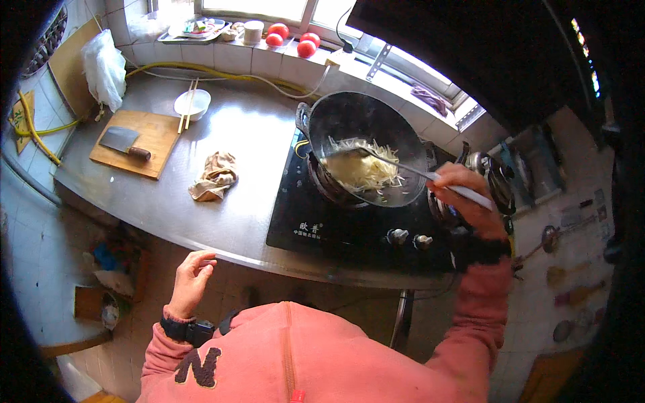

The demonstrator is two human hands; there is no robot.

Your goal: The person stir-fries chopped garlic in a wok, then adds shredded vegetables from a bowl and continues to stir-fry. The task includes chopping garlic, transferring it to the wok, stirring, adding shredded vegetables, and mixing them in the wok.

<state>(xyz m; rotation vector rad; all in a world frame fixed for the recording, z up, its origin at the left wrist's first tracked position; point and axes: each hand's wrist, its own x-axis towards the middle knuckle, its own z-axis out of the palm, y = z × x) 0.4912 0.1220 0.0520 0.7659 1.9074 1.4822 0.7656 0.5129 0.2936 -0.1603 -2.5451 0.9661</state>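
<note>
My right hand [467, 193] is closed around the pale handle of a spatula [415, 170]. The spatula's dark metal end reaches into pale shredded vegetable strips [376, 168] in a large black wok [413, 131]. The wok sits on the left burner of a black glass gas stove [356, 232]; a little steam or haze hangs over the food. By the counter's front edge, my left hand [191, 282] is held loosely with its fingers slightly bent and nothing in it. A crumpled tan cloth [215, 176] lies on the counter beyond that hand.
A cleaver [121, 139] rests on a wooden cutting board [158, 124] at the left. Chopsticks [188, 104] lie across a white bowl [196, 107] behind it. Tomatoes [306, 48] line the windowsill. A second burner with cookware [487, 164] stands right of the wok.
</note>
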